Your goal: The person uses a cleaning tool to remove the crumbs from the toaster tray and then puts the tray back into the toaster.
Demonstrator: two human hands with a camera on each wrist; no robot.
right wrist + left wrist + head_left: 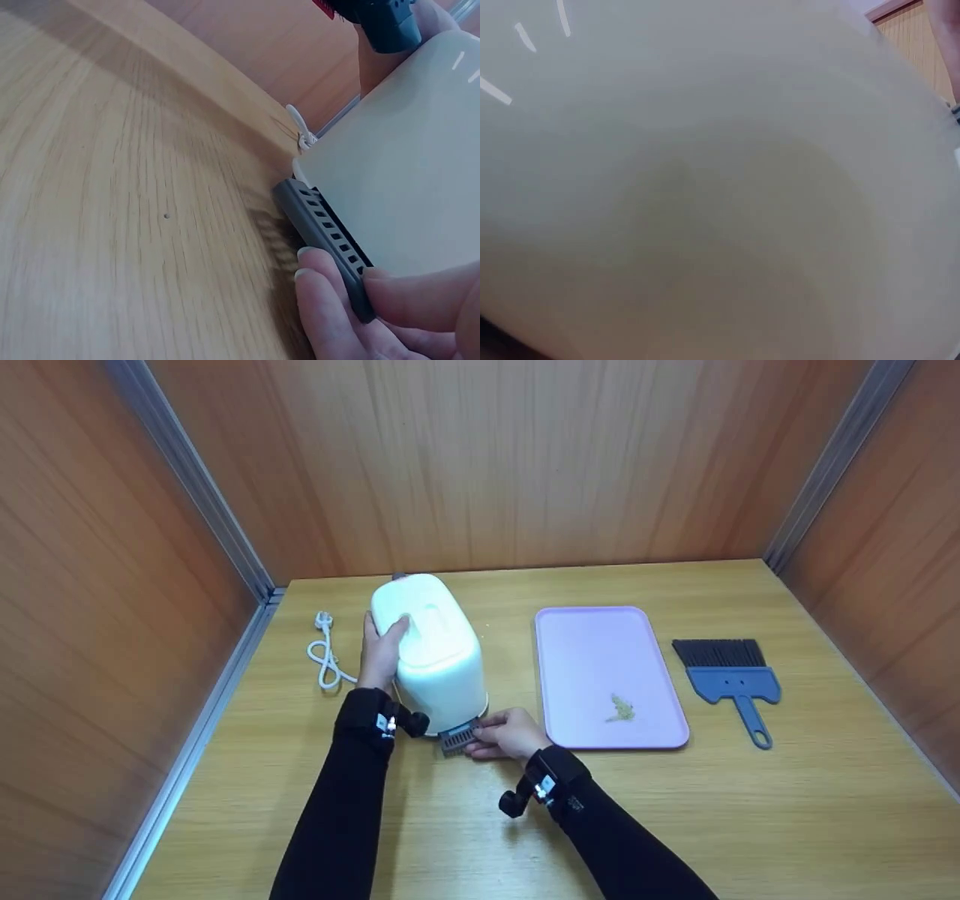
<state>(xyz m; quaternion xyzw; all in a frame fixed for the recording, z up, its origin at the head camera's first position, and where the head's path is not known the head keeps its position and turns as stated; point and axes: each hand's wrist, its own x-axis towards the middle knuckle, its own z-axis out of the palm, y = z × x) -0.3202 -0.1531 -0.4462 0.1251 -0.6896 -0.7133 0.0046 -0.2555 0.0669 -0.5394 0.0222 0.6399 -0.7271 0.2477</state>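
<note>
A white rounded appliance (431, 641), like a lidded toaster, stands left of centre on the table. My left hand (381, 649) grips its left side, thumb over the top edge and fingers down the side. The pale body (705, 112) fills most of the left wrist view. At the near end, a grey slotted piece (457, 737) sticks out low beside the base. My right hand (514, 733) pinches this piece by its right end. In the right wrist view, the thumb lies above the slotted piece (330, 232) and the fingers beneath it.
A white cord with a plug (324, 652) lies looped left of the appliance. On the right, a pink tray (592, 652) bears a small heap of pale crumbs (622, 709). Beyond it lies a blue brush (731, 682) with dark bristles. Wooden panels (525, 465) enclose the table.
</note>
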